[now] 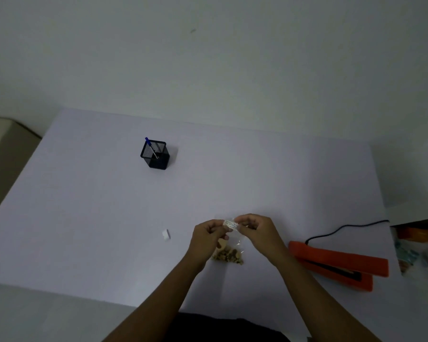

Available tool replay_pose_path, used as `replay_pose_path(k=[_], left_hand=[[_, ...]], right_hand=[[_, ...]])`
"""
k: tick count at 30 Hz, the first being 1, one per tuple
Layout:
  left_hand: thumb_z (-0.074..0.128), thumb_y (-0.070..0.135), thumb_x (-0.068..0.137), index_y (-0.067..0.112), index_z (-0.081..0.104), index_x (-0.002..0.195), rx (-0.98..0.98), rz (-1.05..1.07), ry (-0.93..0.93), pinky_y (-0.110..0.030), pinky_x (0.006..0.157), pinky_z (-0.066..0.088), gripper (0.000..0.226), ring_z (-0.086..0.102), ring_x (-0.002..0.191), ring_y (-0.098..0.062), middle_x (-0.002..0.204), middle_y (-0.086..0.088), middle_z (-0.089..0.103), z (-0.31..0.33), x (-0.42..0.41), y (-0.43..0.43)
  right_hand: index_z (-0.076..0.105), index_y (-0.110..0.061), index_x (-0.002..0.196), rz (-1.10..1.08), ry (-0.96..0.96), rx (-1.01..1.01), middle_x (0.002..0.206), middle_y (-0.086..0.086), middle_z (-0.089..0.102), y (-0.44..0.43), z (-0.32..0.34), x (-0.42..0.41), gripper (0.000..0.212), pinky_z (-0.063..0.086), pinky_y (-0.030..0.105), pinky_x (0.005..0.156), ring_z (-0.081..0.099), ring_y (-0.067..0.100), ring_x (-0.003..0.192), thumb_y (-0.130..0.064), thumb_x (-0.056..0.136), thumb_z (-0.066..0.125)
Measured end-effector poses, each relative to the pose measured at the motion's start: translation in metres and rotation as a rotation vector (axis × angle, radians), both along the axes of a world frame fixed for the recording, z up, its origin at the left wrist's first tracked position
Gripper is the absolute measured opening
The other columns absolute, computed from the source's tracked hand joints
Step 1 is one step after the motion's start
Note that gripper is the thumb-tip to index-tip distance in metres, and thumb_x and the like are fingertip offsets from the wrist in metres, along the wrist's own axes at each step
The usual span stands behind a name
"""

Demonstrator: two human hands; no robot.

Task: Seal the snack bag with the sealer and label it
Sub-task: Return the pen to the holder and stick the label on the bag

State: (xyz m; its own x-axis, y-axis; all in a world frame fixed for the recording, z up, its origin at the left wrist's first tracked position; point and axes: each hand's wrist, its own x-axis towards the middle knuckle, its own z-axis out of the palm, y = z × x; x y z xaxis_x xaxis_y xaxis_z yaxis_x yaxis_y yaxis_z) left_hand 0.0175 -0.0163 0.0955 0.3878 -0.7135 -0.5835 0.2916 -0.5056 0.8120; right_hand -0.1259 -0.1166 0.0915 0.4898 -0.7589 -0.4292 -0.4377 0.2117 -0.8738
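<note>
A clear snack bag (229, 253) with brown snack pieces at its bottom stands on the white table near the front middle. Across its top lies a small white label (231, 224) with writing. My left hand (209, 239) pinches the label's left end and my right hand (260, 233) pinches its right end, both at the bag's top. The orange sealer (339, 264) lies to the right of my right hand, its jaws slightly apart, with a black cord (344, 227) running off to the right.
A black mesh pen holder (155, 154) with a blue pen (150, 146) stands at the back left. A small white paper scrap (166, 235) lies left of my left hand. More bags and orange items (420, 250) sit beyond the table's right edge.
</note>
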Motion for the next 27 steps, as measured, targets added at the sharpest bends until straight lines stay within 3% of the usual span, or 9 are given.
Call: replay_pose_path(k=[6, 12, 17, 23, 27], left_hand=[[0.062, 0.008, 0.090, 0.013, 0.077, 0.097, -0.005, 0.014, 0.019, -0.028, 0.061, 0.050, 0.017, 0.068, 0.074, -0.015, 0.090, -0.005, 0.077, -0.004, 0.000, 0.000], [0.065, 0.012, 0.089, 0.012, 0.076, 0.096, 0.015, -0.012, -0.014, -0.022, 0.059, 0.050, 0.013, 0.069, 0.071, -0.014, 0.087, -0.004, 0.077, -0.015, 0.000, -0.002], [0.069, 0.023, 0.089, 0.012, 0.077, 0.089, 0.063, -0.115, -0.159, -0.015, 0.053, 0.046, 0.013, 0.066, 0.063, -0.010, 0.082, -0.004, 0.077, -0.033, 0.000, -0.001], [0.072, 0.029, 0.086, 0.016, 0.079, 0.081, 0.157, -0.220, -0.235, -0.029, 0.070, 0.053, 0.016, 0.066, 0.072, -0.011, 0.077, 0.000, 0.075, -0.065, 0.000, 0.000], [0.072, 0.032, 0.085, 0.016, 0.080, 0.083, 0.230, -0.248, -0.267, -0.030, 0.074, 0.056, 0.018, 0.071, 0.080, -0.016, 0.080, 0.000, 0.077, -0.081, -0.003, -0.006]], right_hand=[[0.077, -0.018, 0.091, -0.009, -0.003, 0.007, 0.088, 0.001, 0.076, -0.003, -0.006, 0.002, 0.016, 0.056, 0.026, 0.076, 0.070, 0.018, 0.085, -0.005, 0.083, 0.070], [0.077, -0.020, 0.090, 0.002, 0.043, -0.012, 0.085, 0.000, 0.076, -0.004, -0.014, 0.000, 0.015, 0.056, 0.031, 0.076, 0.070, 0.019, 0.081, -0.008, 0.082, 0.071], [0.076, -0.020, 0.089, 0.062, 0.130, -0.054, 0.082, -0.006, 0.074, -0.003, -0.027, -0.004, 0.011, 0.052, 0.017, 0.065, 0.063, -0.002, 0.065, -0.013, 0.082, 0.073], [0.077, -0.018, 0.079, 0.116, 0.242, 0.006, 0.074, -0.006, 0.074, 0.002, -0.053, -0.003, 0.007, 0.050, 0.018, 0.065, 0.067, 0.004, 0.069, -0.025, 0.079, 0.076], [0.077, -0.017, 0.074, 0.139, 0.306, 0.021, 0.064, -0.009, 0.069, 0.002, -0.072, 0.002, 0.008, 0.048, 0.018, 0.061, 0.062, 0.001, 0.060, -0.021, 0.080, 0.073]])
